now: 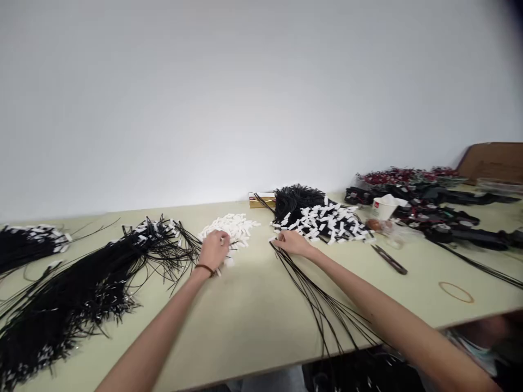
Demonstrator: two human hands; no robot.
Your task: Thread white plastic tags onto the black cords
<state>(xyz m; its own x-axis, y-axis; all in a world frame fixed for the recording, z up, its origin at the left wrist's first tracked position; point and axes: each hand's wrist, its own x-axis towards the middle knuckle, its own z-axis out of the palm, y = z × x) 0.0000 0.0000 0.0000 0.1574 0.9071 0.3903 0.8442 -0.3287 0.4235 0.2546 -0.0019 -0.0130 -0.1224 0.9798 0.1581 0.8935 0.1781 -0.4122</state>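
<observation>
My left hand (214, 250) is at the near edge of a heap of small white plastic connector housings (235, 224), its fingers curled together. Whatever they pinch, if anything, is too small to make out. In my right hand (292, 243), the ends of several thin black wires (300, 277) are gripped between thumb and fingers. Those wires trail down across the table and over its front edge. Just behind the right hand lies a pile of black wires with white connectors (327, 220) on their ends.
Large bundles of black wires (77, 283) spread over the left side. On the right are dark snips (389, 259), a rubber band (456, 292), a paper cup (384, 208) and red and black wire harnesses (429, 209). A gold box (258, 202) stands by the wall.
</observation>
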